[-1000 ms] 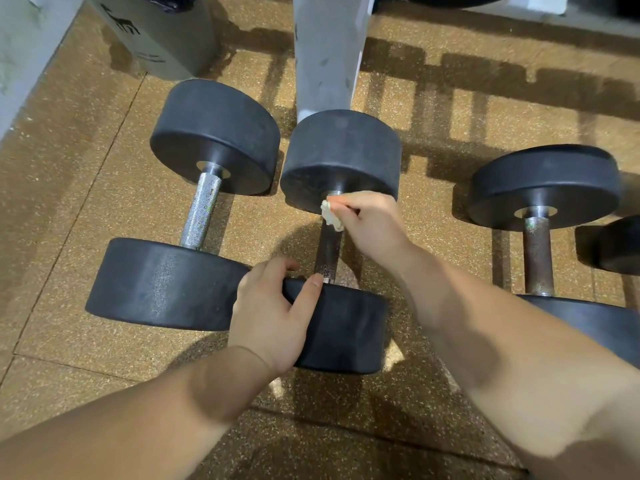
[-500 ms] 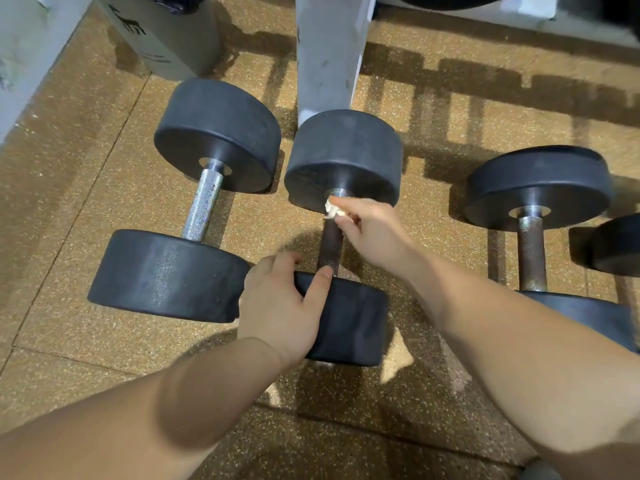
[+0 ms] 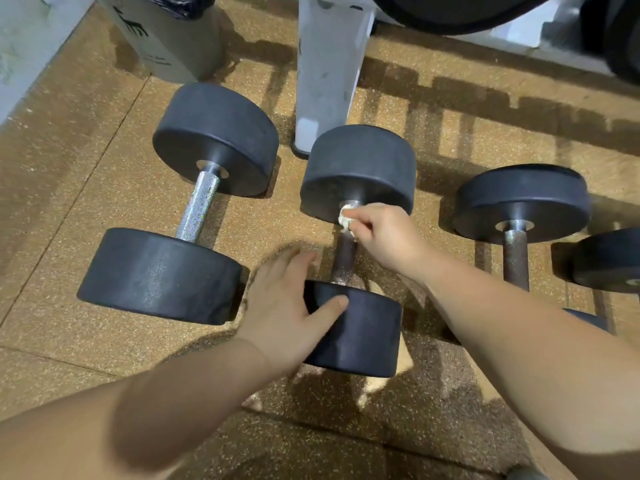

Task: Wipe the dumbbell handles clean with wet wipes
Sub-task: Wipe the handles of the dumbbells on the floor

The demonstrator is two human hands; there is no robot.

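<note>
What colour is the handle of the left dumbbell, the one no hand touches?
Shiny silver knurled metal handle, shown best in the head view.

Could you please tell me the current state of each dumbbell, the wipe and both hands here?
Left black rubber dumbbell: lying on floor, shiny handle, untouched.
Middle black dumbbell: lying, dark handle being wiped.
Right black dumbbell: lying, rusty handle, untouched.
Crumpled white wet wipe: pressed on the handle's far end.
Left hand: bracing near head.
Right hand: pinching wipe.
</note>
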